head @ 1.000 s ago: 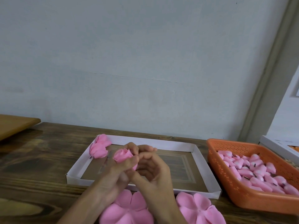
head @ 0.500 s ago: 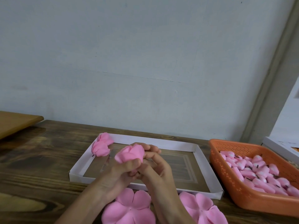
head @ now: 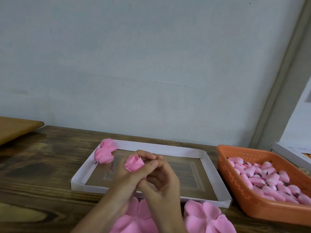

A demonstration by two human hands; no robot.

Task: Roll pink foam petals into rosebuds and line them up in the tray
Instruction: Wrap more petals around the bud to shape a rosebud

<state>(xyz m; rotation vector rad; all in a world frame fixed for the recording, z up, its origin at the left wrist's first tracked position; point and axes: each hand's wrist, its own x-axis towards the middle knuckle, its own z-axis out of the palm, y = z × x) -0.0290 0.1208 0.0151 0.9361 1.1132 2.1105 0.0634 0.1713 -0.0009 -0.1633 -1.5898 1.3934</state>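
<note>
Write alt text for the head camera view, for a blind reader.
A left hand grips a pink foam rosebud over a white tray, right hand curled at its base. Two rosebuds lie in the tray's far left corner; an orange basket sits alongside.

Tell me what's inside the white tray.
Two finished rosebuds lie in the far left corner of the tray; the rest of the brown floor in view is bare. The left hand and right hand, holding a third rosebud, cover the floor's middle.

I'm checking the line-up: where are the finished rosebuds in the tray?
In the head view, the finished rosebuds lie in the far-left corner of the white tray, just left of the held bud.
</note>
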